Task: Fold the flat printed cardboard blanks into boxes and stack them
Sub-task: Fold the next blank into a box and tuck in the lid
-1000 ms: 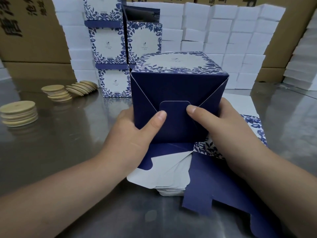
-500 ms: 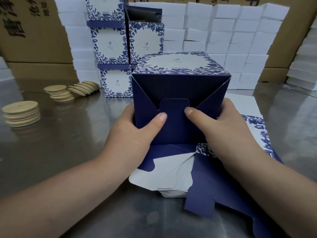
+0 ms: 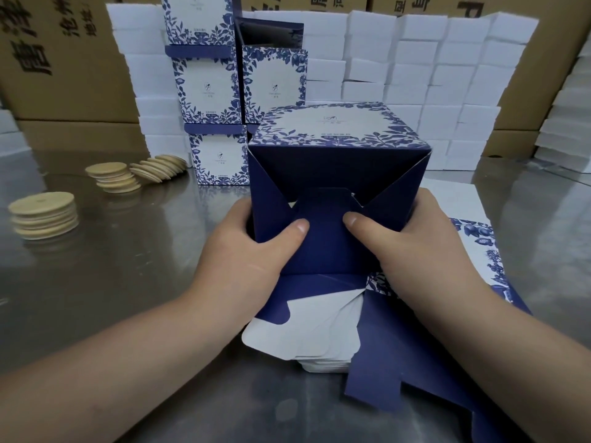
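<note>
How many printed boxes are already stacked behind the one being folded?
4. Three form the left column: bottom box, middle box, top box. One, the right box, stands beside them. The held box may hide more below that one.

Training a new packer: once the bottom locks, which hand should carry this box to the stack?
Left, probably: the left hand grips the box on its left side, and the stack of folded boxes stands behind on that side.

Box [image 3: 335,174]: half-folded, on its side atop the blanks, floral white panel up, navy end flaps partly tucked.
Blanks [image 3: 307,340]: flat pile on the bench [image 3: 128,282], white and navy faces showing.
Finished boxes [image 3: 208,91]: stacked upright behind.
</note>
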